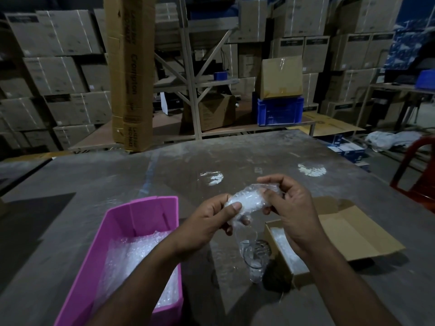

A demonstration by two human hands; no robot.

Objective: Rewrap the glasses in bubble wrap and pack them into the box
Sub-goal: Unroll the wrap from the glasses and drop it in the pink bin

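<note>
Above the grey table: one bubble-wrapped bundle, gripped at either end by left hand and right hand. Below it, one bare glass beside the open cardboard box. Left: pink bin holding bubble wrap.

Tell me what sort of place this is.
Most likely a warehouse or stockroom: stacked cardboard boxes line the walls, a blue crate sits on a low platform, and a metal rack stands behind the table.

Dim warehse; stacked cartons behind grey table, red chair rt
</note>
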